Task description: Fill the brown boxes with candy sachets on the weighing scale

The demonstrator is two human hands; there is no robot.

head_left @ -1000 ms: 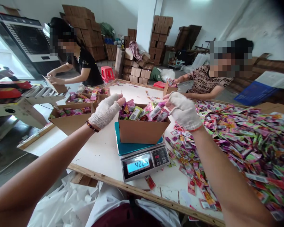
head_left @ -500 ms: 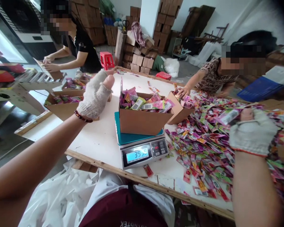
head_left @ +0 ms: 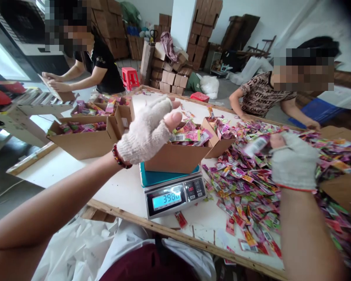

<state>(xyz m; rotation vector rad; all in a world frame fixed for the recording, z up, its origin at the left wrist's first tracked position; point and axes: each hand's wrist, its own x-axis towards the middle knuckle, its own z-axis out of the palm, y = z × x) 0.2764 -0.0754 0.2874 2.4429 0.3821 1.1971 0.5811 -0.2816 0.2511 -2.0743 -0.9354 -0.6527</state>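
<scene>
My left hand (head_left: pixel 149 130), in a knitted fingerless glove, hovers in front of the upper left of a cardboard box (head_left: pixel 175 158). Its thumb and fingers stretch to the right, apart, with nothing seen between them. Colourful candy packets (head_left: pixel 187 134) fill the box, which stands on a digital scale (head_left: pixel 163 203) with a lit display. Over the loose heap of packets (head_left: pixel 251 183), my right hand (head_left: pixel 294 160), also gloved, is closed on a candy packet (head_left: pixel 256 146) that sticks out to the left and is blurred.
Another filled box (head_left: pixel 222 142) leans beside the scale box. More filled boxes (head_left: pixel 82 140) stand at the left. A co-worker (head_left: pixel 263 95) sits across at the right; another person (head_left: pixel 96 66) handles cardboard at the far left. A wooden edge (head_left: pixel 152 226) borders the table (head_left: pixel 111 183).
My left hand has moved right, to the box on the scale. My right hand has shifted left with the packet. The co-worker's hand has left the leaning box.
</scene>
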